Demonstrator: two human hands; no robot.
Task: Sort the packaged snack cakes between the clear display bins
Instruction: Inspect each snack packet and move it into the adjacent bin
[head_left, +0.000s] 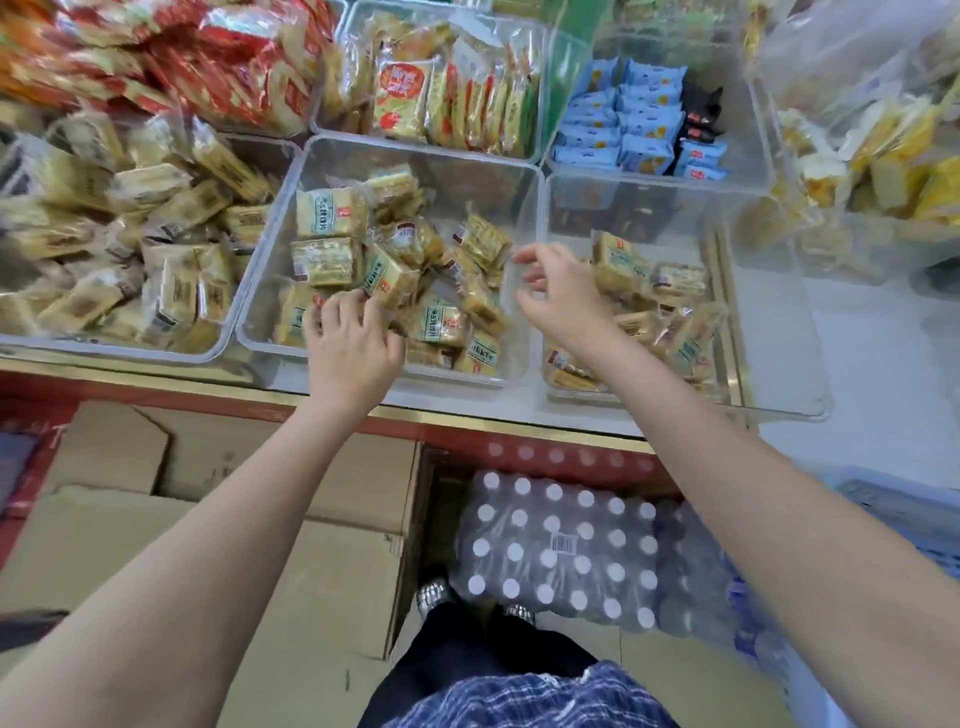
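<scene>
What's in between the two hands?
In the head view, between the left hand and the right hand lie snack cakes and the clear side wall of the middle bin.

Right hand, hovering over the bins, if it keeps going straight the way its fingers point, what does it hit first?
The right hand points up-left, over the wall between the two front bins. Going on, it would probably first meet the snack cakes piled in the middle bin, though its height above them is unclear.
</scene>
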